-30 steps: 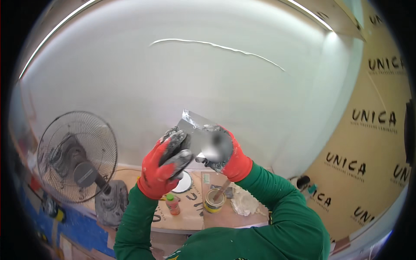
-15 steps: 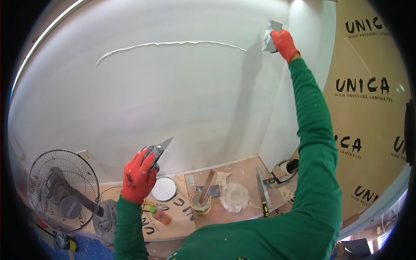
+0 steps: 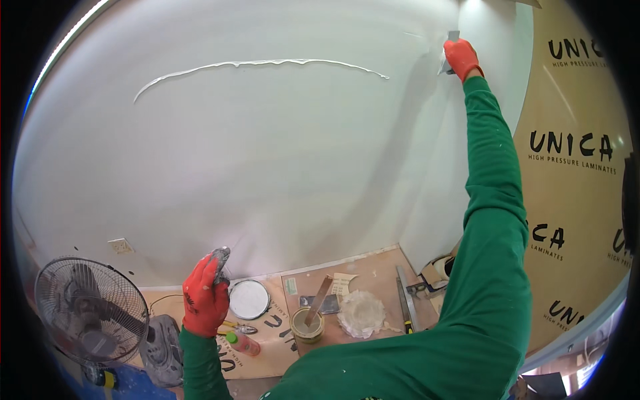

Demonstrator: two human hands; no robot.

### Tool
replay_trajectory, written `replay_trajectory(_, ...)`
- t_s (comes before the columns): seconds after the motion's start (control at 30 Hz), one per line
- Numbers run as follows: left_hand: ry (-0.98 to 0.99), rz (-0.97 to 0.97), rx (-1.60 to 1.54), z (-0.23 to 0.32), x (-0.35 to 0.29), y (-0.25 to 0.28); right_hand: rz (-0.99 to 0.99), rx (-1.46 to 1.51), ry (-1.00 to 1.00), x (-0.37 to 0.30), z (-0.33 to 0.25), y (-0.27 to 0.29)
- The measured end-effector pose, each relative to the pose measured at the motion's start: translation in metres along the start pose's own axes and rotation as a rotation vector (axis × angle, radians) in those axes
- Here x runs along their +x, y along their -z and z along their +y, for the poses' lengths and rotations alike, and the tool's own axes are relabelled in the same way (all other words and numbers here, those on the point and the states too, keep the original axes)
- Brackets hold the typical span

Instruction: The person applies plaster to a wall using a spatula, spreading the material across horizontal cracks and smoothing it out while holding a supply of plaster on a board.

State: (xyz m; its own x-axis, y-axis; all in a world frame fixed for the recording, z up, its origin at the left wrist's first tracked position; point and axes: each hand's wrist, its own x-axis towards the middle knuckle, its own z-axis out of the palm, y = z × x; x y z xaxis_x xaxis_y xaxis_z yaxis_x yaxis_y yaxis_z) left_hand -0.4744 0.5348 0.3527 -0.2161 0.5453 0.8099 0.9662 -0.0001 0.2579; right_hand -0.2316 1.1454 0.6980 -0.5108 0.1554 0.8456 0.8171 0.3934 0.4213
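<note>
In an orange-red glove, my right hand (image 3: 462, 59) reaches high to the upper right, closed around a grey putty knife (image 3: 454, 35). Its blade is at the white wall (image 3: 267, 153), close to the inside corner; the hand hides most of the tool. A raised, uneven line of white filler (image 3: 293, 61) curves across the wall to the left of it. Lower down, my left hand (image 3: 205, 300), gloved alike, grips a second putty knife (image 3: 221, 259) by its filler-smeared handle. That blade is seen nearly edge-on and barely shows.
Below the wall, a worktop (image 3: 373, 270) carries an open tin (image 3: 308, 332) with a wooden stick (image 3: 320, 300), a white round lid (image 3: 249, 299), a filler-covered mound (image 3: 361, 313), a handsaw (image 3: 407, 297) and a pinkish bottle (image 3: 244, 345). A fan (image 3: 90, 313) stands left.
My right hand has moved right with its putty knife, toward the corner, leaving a faint mark on the wall. My left hand is lower, and its blade has turned nearly edge-on.
</note>
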Motion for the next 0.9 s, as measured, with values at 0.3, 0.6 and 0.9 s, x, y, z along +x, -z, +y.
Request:
replay_trajectory(0.3, 0.022, 0.058, -0.148, -0.018, -0.022, -0.006, 0.105, 0.436, -0.163, 0.038, -0.123, 0.043)
replay_trajectory(0.6, 0.217, 0.096, -0.26, -0.039, -0.075, 0.018, 0.279, 0.258, 0.015, 0.097, -0.279, 0.112)
replay_trajectory(0.9, 0.49, 0.116, -0.319, -0.044, -0.103, 0.016, 0.147, 0.543, 0.019, 0.137, -0.436, 0.214)
